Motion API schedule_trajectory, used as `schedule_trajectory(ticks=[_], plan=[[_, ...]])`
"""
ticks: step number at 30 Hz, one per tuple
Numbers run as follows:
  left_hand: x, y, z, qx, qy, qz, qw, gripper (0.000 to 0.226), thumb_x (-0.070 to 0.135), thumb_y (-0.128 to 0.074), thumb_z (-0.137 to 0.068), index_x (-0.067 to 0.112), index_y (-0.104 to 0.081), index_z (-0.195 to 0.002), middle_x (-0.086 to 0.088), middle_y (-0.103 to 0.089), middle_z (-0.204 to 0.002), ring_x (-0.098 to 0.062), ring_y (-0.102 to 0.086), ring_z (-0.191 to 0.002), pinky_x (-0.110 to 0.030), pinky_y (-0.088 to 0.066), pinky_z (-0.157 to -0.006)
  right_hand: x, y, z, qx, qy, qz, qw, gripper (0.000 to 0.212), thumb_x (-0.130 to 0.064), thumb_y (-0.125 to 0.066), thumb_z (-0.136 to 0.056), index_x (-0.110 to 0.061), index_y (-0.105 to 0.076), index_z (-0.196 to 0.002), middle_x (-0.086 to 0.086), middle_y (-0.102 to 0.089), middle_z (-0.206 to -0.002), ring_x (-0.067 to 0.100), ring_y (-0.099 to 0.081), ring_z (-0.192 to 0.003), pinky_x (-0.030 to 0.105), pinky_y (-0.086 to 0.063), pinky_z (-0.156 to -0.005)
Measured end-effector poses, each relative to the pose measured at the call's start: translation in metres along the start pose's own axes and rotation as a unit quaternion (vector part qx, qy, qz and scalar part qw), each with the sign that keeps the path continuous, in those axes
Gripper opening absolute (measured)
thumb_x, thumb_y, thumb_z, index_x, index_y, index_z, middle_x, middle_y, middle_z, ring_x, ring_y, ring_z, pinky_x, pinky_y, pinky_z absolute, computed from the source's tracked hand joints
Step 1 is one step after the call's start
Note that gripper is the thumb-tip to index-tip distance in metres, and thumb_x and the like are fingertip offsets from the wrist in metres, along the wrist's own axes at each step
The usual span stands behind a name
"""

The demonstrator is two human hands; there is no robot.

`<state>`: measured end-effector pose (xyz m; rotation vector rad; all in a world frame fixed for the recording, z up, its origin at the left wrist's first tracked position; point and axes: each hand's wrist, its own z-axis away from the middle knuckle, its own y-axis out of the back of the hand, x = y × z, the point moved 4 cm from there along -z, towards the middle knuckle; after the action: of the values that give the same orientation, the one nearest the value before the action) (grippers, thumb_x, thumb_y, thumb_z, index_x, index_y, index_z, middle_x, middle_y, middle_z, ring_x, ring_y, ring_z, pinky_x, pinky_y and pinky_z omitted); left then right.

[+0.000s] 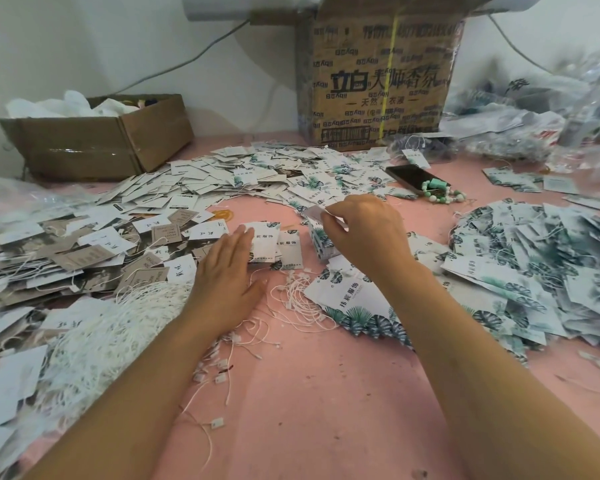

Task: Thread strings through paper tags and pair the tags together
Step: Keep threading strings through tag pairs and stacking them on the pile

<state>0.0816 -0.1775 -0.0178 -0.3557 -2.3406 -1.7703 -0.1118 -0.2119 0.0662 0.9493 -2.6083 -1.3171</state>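
My left hand (226,268) lies flat with fingers extended, its tips resting on a small stack of white leaf-printed tags (267,245) on the pink table (326,393). My right hand (364,233) pinches the top tag (314,213) of a second small stack (321,242) between thumb and forefinger. Loose white strings with plastic ends (291,299) lie between my wrists. A thick bundle of strings (118,323) sits to the left.
Piles of tags cover the left (66,258), the back (257,178) and the right (534,265). A phone (413,178) with a green bead bracelet (442,194), a tall printed carton (378,81), a low cardboard box (97,140) and plastic bags (534,116) stand behind.
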Motion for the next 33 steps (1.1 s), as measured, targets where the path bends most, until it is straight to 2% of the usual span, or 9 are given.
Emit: schedule_trajectory(ticks=[2,4,9,13,16,19,24,30,33], plan=[[-0.005,-0.007,-0.001,-0.045,0.007,-0.038,0.998,0.071,0.05,-0.034,-0.095,0.028,0.005,-0.15,0.007,0.001,-0.159,-0.014,0.013,-0.144,-0.04,-0.001,-0.116,0.0,0.0,0.0,-0.002,0.003,0.001,1.0,0.033,-0.022,-0.048,-0.093,-0.008,-0.063,-0.068,-0.003,-0.043,-0.058,0.018,-0.04,-0.062,0.025,-0.025,-0.054],[-0.006,-0.01,-0.002,-0.064,0.0,-0.06,0.996,0.064,0.053,-0.028,-0.095,0.031,-0.003,-0.15,0.01,-0.005,-0.158,-0.013,0.01,-0.145,-0.04,-0.002,-0.115,0.0,0.0,0.0,-0.001,0.002,0.001,1.0,0.032,-0.022,-0.049,-0.093,-0.008,-0.064,-0.068,-0.003,-0.043,-0.058,0.018,-0.04,-0.063,0.025,-0.026,-0.054],[-0.003,-0.004,-0.002,0.0,-0.014,-0.056,0.998,0.058,0.048,-0.041,-0.094,0.029,-0.026,-0.147,0.007,-0.032,-0.15,-0.015,-0.015,-0.14,-0.038,-0.014,-0.109,0.0,-0.001,0.001,-0.005,-0.003,0.002,1.0,0.033,-0.022,-0.048,-0.093,-0.008,-0.061,-0.066,-0.002,-0.044,-0.058,0.019,-0.042,-0.063,0.026,-0.028,-0.052],[0.006,0.003,-0.001,0.057,-0.026,-0.071,0.995,0.056,0.048,-0.05,-0.09,0.021,-0.044,-0.139,-0.002,-0.052,-0.117,-0.024,-0.04,-0.121,-0.038,-0.027,-0.097,0.0,-0.001,0.0,-0.007,-0.002,0.007,1.0,0.034,-0.022,-0.047,-0.093,-0.006,-0.062,-0.067,-0.002,-0.045,-0.058,0.018,-0.043,-0.063,0.026,-0.029,-0.053],[0.01,0.008,0.0,0.085,-0.048,-0.054,0.994,0.045,0.043,-0.061,-0.086,0.017,-0.063,-0.122,0.001,-0.047,-0.09,-0.026,-0.05,-0.096,-0.036,-0.032,-0.084,-0.001,-0.001,0.0,-0.007,0.001,0.002,1.0,0.033,-0.022,-0.047,-0.093,-0.006,-0.064,-0.069,-0.002,-0.046,-0.06,0.018,-0.043,-0.064,0.026,-0.031,-0.053],[0.012,0.012,0.003,0.104,-0.064,-0.035,0.992,0.035,0.036,-0.066,-0.084,0.014,-0.07,-0.111,-0.004,-0.056,-0.09,-0.027,-0.053,-0.09,-0.037,-0.035,-0.083,0.0,-0.001,0.0,-0.009,0.0,0.005,1.0,0.034,-0.024,-0.046,-0.094,-0.007,-0.066,-0.073,-0.001,-0.05,-0.062,0.018,-0.045,-0.066,0.027,-0.036,-0.054],[0.018,0.017,0.005,0.127,-0.063,-0.058,0.988,0.024,0.018,-0.06,-0.09,0.007,-0.069,-0.11,-0.011,-0.062,-0.103,-0.034,-0.052,-0.096,-0.041,-0.04,-0.082,0.0,-0.001,0.0,-0.009,-0.003,0.003,1.0,0.034,-0.024,-0.045,-0.094,-0.007,-0.067,-0.074,0.0,-0.052,-0.064,0.017,-0.045,-0.067,0.028,-0.041,-0.056],[0.03,0.034,0.013,0.207,-0.075,-0.055,0.974,0.01,0.002,-0.069,-0.082,-0.001,-0.073,-0.091,-0.014,-0.066,-0.086,-0.034,-0.058,-0.075,-0.037,-0.048,-0.057,0.001,-0.002,-0.001,-0.004,-0.003,0.001,1.0,0.034,-0.023,-0.047,-0.094,-0.006,-0.065,-0.071,-0.001,-0.049,-0.062,0.017,-0.042,-0.065,0.026,-0.033,-0.055],[0.029,0.039,0.016,0.23,-0.073,-0.045,0.969,0.011,0.0,-0.073,-0.077,0.0,-0.073,-0.089,-0.013,-0.067,-0.084,-0.031,-0.061,-0.066,-0.034,-0.048,-0.052,0.001,-0.002,-0.002,0.002,-0.002,-0.004,1.0,0.033,-0.021,-0.048,-0.094,-0.005,-0.063,-0.069,-0.001,-0.047,-0.06,0.017,-0.042,-0.065,0.026,-0.033,-0.054]])
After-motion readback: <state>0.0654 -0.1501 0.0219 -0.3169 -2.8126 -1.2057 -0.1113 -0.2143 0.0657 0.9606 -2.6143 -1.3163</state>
